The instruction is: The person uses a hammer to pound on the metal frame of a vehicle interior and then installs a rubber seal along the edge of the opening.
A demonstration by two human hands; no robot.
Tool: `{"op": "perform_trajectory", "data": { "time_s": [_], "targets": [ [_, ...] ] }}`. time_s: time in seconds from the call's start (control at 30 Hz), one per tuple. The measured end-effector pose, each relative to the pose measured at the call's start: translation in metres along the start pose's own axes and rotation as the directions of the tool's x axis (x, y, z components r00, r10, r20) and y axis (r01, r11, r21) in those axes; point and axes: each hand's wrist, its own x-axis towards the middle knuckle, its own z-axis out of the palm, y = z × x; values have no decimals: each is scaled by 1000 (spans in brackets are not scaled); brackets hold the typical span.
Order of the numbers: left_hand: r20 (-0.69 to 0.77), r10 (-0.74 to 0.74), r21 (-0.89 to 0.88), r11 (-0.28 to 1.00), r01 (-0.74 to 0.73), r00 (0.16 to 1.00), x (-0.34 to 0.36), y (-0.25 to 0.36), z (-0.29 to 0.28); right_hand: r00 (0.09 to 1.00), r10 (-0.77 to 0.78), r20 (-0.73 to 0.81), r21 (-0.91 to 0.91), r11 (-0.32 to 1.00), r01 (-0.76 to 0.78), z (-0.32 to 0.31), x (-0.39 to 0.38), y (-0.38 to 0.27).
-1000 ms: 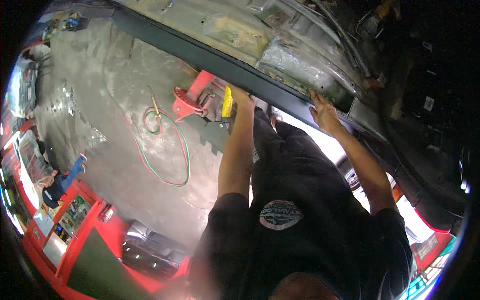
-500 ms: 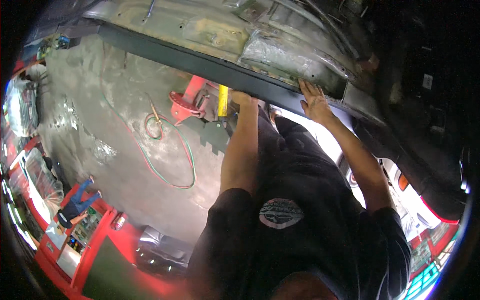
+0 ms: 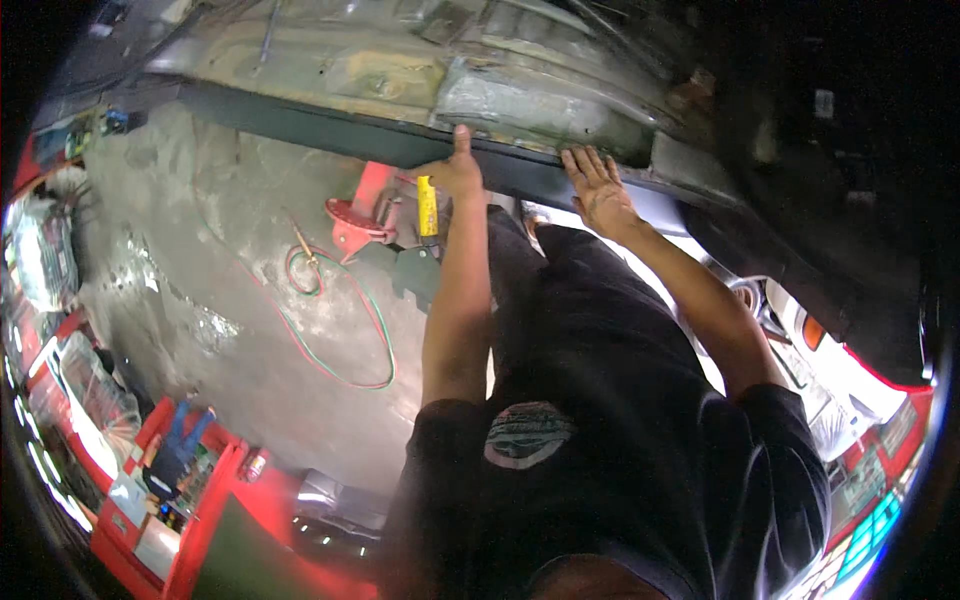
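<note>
A long dark metal strip [image 3: 320, 138] runs along the vehicle's weathered underbody [image 3: 380, 75] overhead. My left hand [image 3: 458, 175] is closed on the strip's edge, thumb up against its face, other fingers partly hidden. My right hand [image 3: 600, 200] is open and lies flat against the strip farther right, fingertips at its seam with the underbody. Just below my left hand stands a yellow cylinder [image 3: 428, 210] beside a red metal mount [image 3: 355, 225] with a dark notched plate [image 3: 415, 270].
A red and green hose [image 3: 385, 340] with a brass torch [image 3: 305, 243] lies looped on the concrete floor [image 3: 200, 280]. A person in jeans [image 3: 175, 450] is by a red cabinet [image 3: 225, 475] at lower left. A light-coloured vehicle [image 3: 845, 400] shows at right.
My left hand has moved up, its thumb now on the strip's face. My right hand and the strip sit farther left in view. The person at lower left has shifted.
</note>
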Motion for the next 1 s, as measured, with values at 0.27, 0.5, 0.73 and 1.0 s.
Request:
{"op": "perform_trajectory", "data": {
  "time_s": [0.27,0.5,0.73,1.0],
  "targets": [
    [125,208,-527,842,-112,970,27,-29,0,992,-122,-1,-86,989,122,22,-33,12],
    [636,152,-435,881,188,757,36,-137,-104,954,70,-293,20,998,-67,26,-29,59],
    [438,-273,-223,890,397,857,23,-333,-208,770,160,-617,343,936,80,-21,21,68],
    [403,-373,-140,877,459,836,-74,-345,-170,261,460,-849,417,885,-204,-110,30,128]
  ]
}}
